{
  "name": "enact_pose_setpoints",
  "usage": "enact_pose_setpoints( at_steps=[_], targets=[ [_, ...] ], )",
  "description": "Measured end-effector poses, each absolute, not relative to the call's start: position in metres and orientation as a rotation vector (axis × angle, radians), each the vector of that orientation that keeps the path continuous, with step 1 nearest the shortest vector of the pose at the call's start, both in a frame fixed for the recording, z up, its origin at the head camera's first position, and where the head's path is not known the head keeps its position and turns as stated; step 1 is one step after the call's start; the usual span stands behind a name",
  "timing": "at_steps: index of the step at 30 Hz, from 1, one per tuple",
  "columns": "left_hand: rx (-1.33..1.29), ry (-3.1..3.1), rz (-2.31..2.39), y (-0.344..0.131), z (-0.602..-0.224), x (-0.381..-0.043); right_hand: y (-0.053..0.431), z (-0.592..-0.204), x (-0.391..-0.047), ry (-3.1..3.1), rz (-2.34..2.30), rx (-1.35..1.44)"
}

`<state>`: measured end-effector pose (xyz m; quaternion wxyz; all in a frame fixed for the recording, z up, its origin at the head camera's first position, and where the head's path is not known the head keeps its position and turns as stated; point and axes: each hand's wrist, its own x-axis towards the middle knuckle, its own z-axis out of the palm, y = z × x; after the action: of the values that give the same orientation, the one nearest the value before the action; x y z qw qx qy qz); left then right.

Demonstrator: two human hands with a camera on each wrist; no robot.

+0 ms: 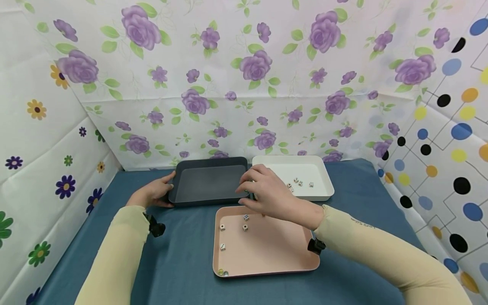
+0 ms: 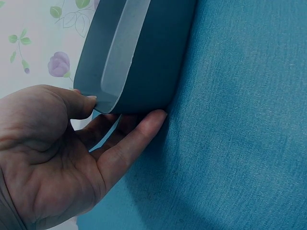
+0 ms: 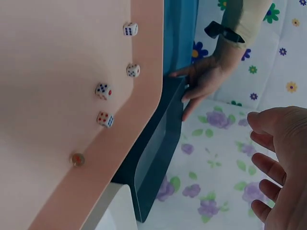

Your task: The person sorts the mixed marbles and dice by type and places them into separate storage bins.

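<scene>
My left hand [image 1: 154,192] holds the left end of a dark grey tray [image 1: 209,201], thumb [image 2: 82,104] at its rim and fingers [image 2: 127,151] against the outer end wall. Over the tray's right end hovers my right hand [image 1: 267,186], fingers loosely bent and spread apart; the right wrist view shows nothing between them. White dice [image 1: 245,228] lie in the left part of a pink tray [image 1: 282,254]. Two glass marbles [image 1: 223,273] sit in its near left corner. An orange marble [image 3: 76,159] rests near its far wall.
A white tray [image 1: 324,188] with several dice [image 1: 300,183] stands right of the dark tray, partly behind my right hand. Blue cloth [image 1: 179,262] covers the table. Flowered sheeting [image 1: 228,110] rises behind, and patterned sheets hang at both sides.
</scene>
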<state>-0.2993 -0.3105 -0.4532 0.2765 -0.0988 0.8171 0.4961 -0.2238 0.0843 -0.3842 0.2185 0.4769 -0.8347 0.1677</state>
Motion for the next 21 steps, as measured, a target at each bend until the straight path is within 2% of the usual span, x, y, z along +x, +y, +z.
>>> enact_pose_setpoints(
  at_steps=[21],
  targets=[
    [-0.266,2.176,1.361,-0.309,-0.453,-0.300,0.056,-0.415,-0.208,-2.448,0.402,1.430]
  ],
)
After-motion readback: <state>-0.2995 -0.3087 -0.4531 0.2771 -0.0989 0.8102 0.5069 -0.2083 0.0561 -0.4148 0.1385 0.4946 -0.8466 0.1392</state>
